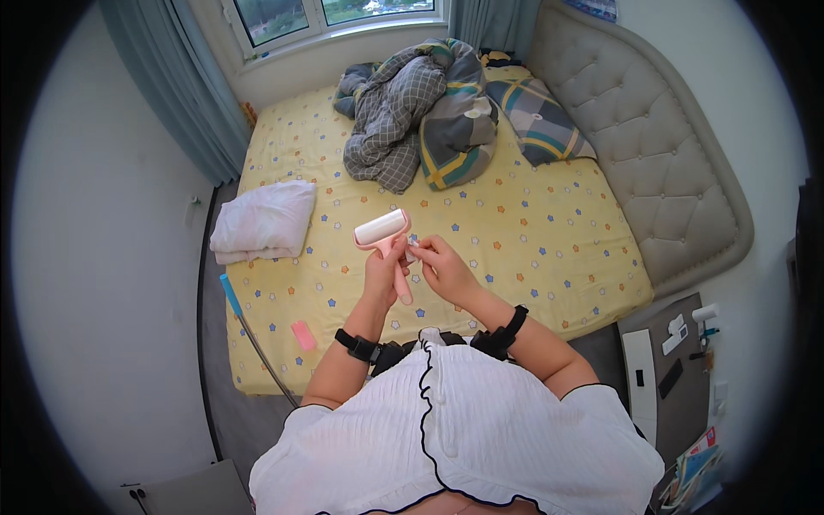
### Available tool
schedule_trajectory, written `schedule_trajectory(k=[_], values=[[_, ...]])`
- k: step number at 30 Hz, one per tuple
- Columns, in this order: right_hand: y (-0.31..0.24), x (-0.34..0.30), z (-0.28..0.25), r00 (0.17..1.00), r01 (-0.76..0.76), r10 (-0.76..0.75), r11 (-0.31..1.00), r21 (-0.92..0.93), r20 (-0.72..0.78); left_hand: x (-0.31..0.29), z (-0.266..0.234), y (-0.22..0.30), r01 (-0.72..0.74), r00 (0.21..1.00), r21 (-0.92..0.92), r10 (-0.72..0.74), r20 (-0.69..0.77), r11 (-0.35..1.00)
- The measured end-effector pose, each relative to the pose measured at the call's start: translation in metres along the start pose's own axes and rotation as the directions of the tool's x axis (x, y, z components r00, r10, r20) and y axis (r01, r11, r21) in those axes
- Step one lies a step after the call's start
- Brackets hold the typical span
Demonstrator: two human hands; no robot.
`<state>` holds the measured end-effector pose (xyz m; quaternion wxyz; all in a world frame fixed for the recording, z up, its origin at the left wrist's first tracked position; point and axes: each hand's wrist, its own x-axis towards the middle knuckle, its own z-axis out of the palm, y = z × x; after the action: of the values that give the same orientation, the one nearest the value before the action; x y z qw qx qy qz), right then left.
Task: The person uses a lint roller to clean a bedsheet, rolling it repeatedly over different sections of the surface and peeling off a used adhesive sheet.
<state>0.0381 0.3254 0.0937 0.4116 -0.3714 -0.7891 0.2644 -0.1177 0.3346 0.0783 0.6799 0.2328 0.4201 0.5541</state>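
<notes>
**Lint roller (383, 228) in left hand (384, 271), head to the far side**

Roller sits above the middle of the bed (506, 249), in front of the person's chest. White cylinder faces far; pink handle (402, 286) points near. Handle's long axis runs far to near, its butt drifting slightly right. Cylinder lies crosswise and tilted, right end farther than left.

Left hand: grip clamped on the handle just below the head, thumb lying over it; the butt sticks out near of the fist. Right hand (448, 273): grip together, thumb and fingertips pinching a small white piece (412, 251) right beside the handle. What the piece is, cannot tell.

Both forearms reach far from the near side and converge, elbows bent, hands close together. Black band at each wrist.

Around: pink flat piece (303, 335) on the bed, near left; folded white bedding (264, 219) farther off at left; rumpled grey quilt (399, 120) on the far side.
</notes>
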Motion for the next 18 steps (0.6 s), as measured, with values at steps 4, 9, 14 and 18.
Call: schedule_trajectory(k=[4, 9, 14, 18], values=[[0.006, 0.001, -0.006, 0.995, -0.095, 0.096, 0.984, 0.151, 0.002, 0.008, -0.01, -0.008, 0.043, 0.997, 0.016, -0.044, 0.061, 0.999], [0.012, 0.0, -0.006, 0.918, -0.314, 0.396, 0.687, 0.656, 0.025, 0.008, -0.006, -0.005, 0.109, 0.993, -0.065, -0.105, 0.063, 0.992], [0.025, -0.005, 0.018, 0.799, -0.448, 0.601, 0.557, 0.7, 0.033, 0.007, -0.007, -0.02, 0.021, 0.998, -0.081, -0.016, 0.063, 0.997], [0.028, -0.007, 0.024, 0.701, -0.521, 0.707, 0.421, 0.742, 0.091, 0.006, 0.002, -0.033, -0.068, 0.995, -0.088, 0.074, 0.067, 0.994]])
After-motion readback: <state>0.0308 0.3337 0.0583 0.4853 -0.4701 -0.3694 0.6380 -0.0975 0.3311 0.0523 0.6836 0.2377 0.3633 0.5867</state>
